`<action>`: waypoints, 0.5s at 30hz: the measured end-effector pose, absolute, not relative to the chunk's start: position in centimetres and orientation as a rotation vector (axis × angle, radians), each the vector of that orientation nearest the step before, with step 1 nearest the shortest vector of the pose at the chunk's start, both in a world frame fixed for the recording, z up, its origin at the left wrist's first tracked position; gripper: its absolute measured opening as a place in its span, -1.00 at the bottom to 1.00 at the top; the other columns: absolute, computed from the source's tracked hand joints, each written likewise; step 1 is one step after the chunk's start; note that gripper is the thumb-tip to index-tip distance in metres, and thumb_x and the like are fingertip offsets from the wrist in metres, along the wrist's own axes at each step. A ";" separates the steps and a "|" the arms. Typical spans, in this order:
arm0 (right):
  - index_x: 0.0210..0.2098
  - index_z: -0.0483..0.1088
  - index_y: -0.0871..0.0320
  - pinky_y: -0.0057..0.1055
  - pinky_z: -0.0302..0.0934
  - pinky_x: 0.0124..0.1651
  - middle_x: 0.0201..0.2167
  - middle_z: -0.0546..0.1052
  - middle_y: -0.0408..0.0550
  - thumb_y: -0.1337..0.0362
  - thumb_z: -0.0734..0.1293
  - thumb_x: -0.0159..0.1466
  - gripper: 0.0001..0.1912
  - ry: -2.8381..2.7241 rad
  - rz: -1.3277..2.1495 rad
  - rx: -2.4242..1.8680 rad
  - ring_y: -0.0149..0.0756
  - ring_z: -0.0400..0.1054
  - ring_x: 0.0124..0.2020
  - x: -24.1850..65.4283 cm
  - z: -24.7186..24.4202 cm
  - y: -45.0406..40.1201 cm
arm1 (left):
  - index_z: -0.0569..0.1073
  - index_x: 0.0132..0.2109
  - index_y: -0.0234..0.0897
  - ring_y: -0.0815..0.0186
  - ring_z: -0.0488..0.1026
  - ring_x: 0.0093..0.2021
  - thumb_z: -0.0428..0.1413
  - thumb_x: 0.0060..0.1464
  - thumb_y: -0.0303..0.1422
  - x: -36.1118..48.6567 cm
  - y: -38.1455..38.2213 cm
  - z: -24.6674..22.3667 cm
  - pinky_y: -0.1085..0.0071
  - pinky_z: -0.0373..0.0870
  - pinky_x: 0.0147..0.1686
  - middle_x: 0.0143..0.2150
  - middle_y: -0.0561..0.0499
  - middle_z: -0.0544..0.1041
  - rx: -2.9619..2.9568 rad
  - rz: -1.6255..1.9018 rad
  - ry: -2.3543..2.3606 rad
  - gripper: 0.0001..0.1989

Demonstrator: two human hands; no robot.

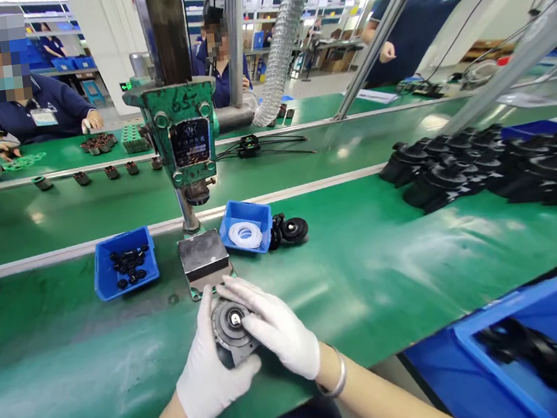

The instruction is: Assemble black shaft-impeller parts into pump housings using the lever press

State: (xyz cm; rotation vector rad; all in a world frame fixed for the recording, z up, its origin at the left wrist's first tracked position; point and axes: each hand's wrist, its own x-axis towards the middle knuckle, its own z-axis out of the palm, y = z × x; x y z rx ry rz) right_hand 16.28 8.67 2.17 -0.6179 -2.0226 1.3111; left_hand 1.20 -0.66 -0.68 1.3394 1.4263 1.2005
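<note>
Both my hands wear white gloves and meet around a round dark-grey housing [232, 340] with stepped rings and a bright metal piece in its centre. My left hand [211, 371] wraps the housing from the left and below, thumb along its lower edge. From the right, my right hand [279, 329] lies over its upper right side, with the thumb near the centre and the fingers along the top rim. Just beyond the housing is the dark metal block [205, 254] on the base of a green hand press [181, 129].
Left of the press is a blue bin [108, 287] of small black parts; right of it, a blue bin [261, 243] holds white rings beside black discs [294, 230]. Black housings [439, 184] crowd the right. A large blue crate [478, 334] stands lower right. Co-workers [52, 104] sit across the bench.
</note>
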 end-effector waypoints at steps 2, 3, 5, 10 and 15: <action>-0.27 0.52 0.11 -0.12 0.32 0.05 -0.39 0.59 -0.02 -0.04 0.18 0.38 -0.57 -1.798 1.226 -0.693 -0.10 0.48 -0.18 17.6 2.2 8.8 | -0.38 0.41 -0.20 -0.06 0.19 0.32 0.19 -0.14 -0.49 1.1 -0.6 -0.7 -0.02 0.17 0.29 0.31 -0.23 0.23 1.362 1.164 1.449 0.14; -0.47 0.47 0.10 -0.18 0.37 -0.16 -0.64 0.47 -0.10 0.00 0.15 0.40 -0.53 -1.616 1.209 -0.740 -0.17 0.45 -0.43 18.5 2.2 9.1 | -0.37 0.41 -0.21 -0.06 0.21 0.31 0.19 -0.15 -0.50 1.0 -0.5 -0.7 -0.04 0.15 0.29 0.30 -0.23 0.25 1.372 1.136 1.466 0.14; -0.64 0.31 0.10 -0.30 0.24 -0.47 -0.86 0.11 -0.25 0.06 0.10 0.44 -0.44 -1.352 1.163 -0.828 -0.33 0.12 -0.76 20.2 2.5 10.0 | -0.33 0.41 -0.23 -0.08 0.22 0.30 0.18 -0.17 -0.52 0.9 -0.6 -0.8 -0.08 0.12 0.29 0.29 -0.24 0.26 1.393 1.101 1.501 0.12; -0.34 0.51 0.12 -0.32 0.22 -0.27 -0.50 0.53 -0.08 0.21 0.23 0.37 -0.74 -1.985 0.553 -1.145 -0.28 0.38 -0.46 19.6 5.0 15.4 | -0.32 0.41 -0.18 -0.13 0.15 0.34 0.14 -0.11 -0.49 0.6 -0.8 -1.8 -0.19 0.09 0.27 0.35 -0.28 0.16 1.468 1.114 1.509 0.06; -0.14 0.57 0.13 -0.14 0.13 0.05 0.05 0.48 0.08 0.15 0.30 0.30 -0.73 -2.699 -0.137 -1.149 0.03 0.28 0.07 14.6 5.8 21.5 | -0.36 0.42 -0.14 -0.16 0.07 0.37 0.10 0.02 -0.43 -0.3 -0.9 -2.8 -0.24 0.02 0.26 0.41 -0.30 0.03 1.575 1.129 1.469 -0.01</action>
